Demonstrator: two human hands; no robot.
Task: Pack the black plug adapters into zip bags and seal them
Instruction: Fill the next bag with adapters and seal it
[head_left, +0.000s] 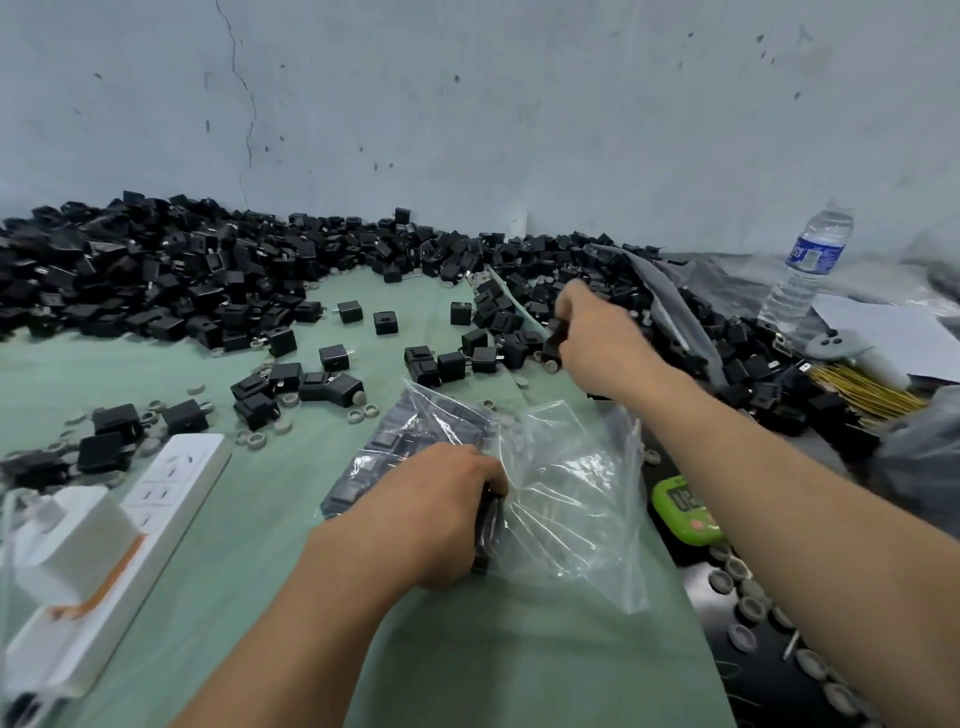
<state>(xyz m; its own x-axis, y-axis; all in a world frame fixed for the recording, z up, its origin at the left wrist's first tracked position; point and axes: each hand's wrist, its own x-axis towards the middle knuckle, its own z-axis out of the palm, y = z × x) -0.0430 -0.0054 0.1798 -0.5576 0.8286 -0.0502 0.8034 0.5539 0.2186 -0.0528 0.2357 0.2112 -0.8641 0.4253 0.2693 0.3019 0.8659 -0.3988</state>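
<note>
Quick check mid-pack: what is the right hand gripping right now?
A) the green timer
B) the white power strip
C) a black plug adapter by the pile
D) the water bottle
C: the right hand is curled round a black plug adapter at the pile's edge, while the left hand grips the zip bag.

A pale blue-grey plaster wall rises straight from the far edge of the worktop, which is covered in a mint-green cloth. A thin, wandering crack runs down the wall left of centre, from the top of the frame to the worktop line. Small dark specks and scuffs dot the paint across its width. The light is soft and even, casting only faint shadows.
</note>
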